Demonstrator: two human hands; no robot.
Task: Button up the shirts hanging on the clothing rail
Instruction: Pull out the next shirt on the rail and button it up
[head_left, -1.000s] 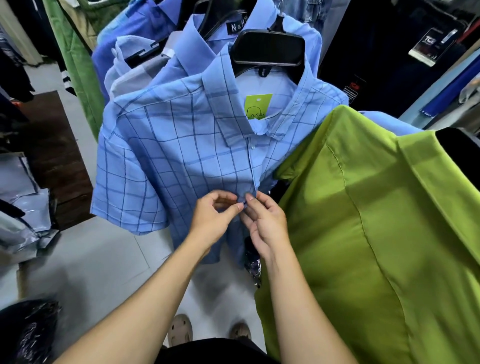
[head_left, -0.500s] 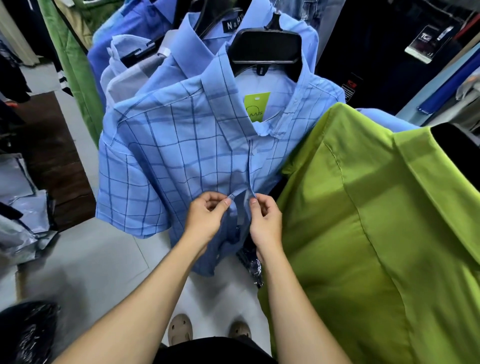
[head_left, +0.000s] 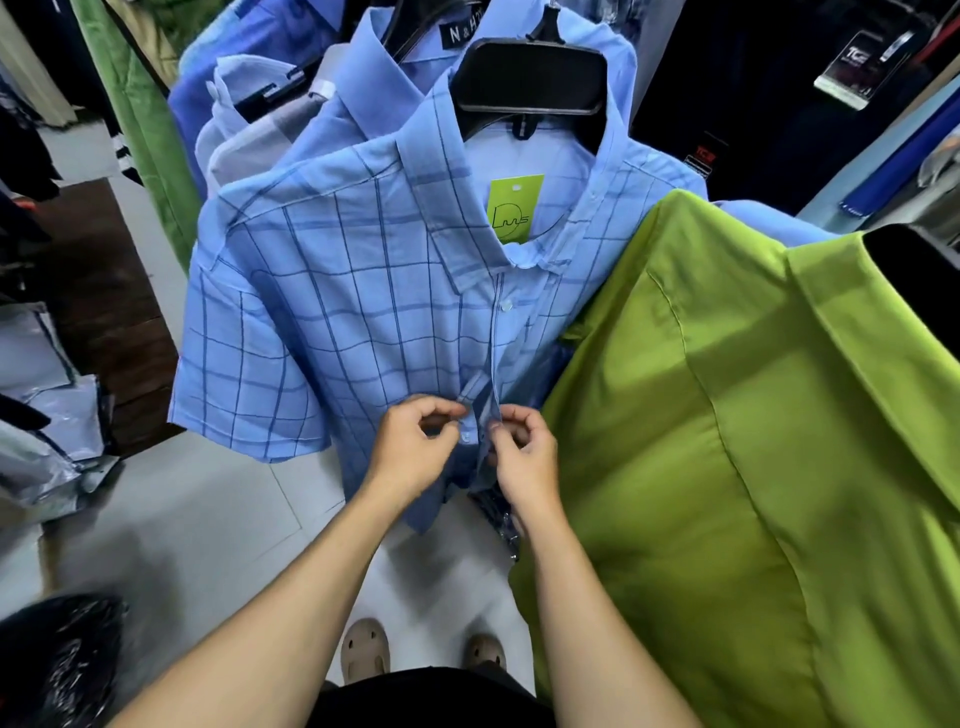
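Observation:
A light blue checked short-sleeved shirt (head_left: 332, 317) hangs on a black hanger (head_left: 530, 78), with a lime tag at its neck. Its collar and one white button (head_left: 503, 306) below it are fastened. Lower down the front placket is parted. My left hand (head_left: 415, 452) pinches the left edge of the placket beside a small white button. My right hand (head_left: 524, 452) pinches the right edge, thumb and fingers curled on the cloth. The shirt's lower front hangs behind my hands.
A lime green shirt (head_left: 753, 441) hangs close on the right, touching the blue one. More blue and pale shirts (head_left: 270, 104) hang behind on the rail. Dark garments (head_left: 753, 78) fill the back right. Plastic-wrapped packs (head_left: 47, 415) lie on the tiled floor at left.
My hands have drawn slightly apart and moved a little lower on the placket, which now stands open between them. The view has shifted down a little.

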